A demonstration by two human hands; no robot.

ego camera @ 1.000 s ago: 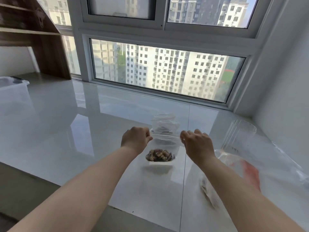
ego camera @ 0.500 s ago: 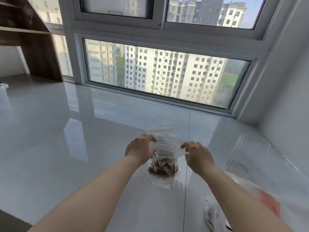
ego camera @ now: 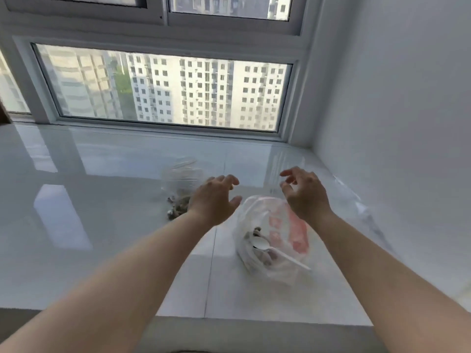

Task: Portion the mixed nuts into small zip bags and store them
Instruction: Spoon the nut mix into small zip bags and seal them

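Observation:
A small clear zip bag (ego camera: 178, 189) with mixed nuts at its bottom lies on the glossy white sill (ego camera: 102, 225), just left of my left hand (ego camera: 215, 200). That hand hovers with fingers spread and holds nothing. My right hand (ego camera: 303, 193) is raised with curled, parted fingers, also empty, above a large clear bag (ego camera: 274, 235) with red print. The large bag holds nuts and a white plastic spoon (ego camera: 265, 244).
More clear plastic (ego camera: 356, 207) lies crumpled along the right wall. A big window (ego camera: 163, 85) runs behind the sill, and the white wall (ego camera: 395, 123) closes off the right side. The sill's front edge (ego camera: 254, 321) runs below the large bag.
Both hands let go of the small zip bag, which now rests on the sill. My hands moved right, over the large bag, and the view swung right and down.

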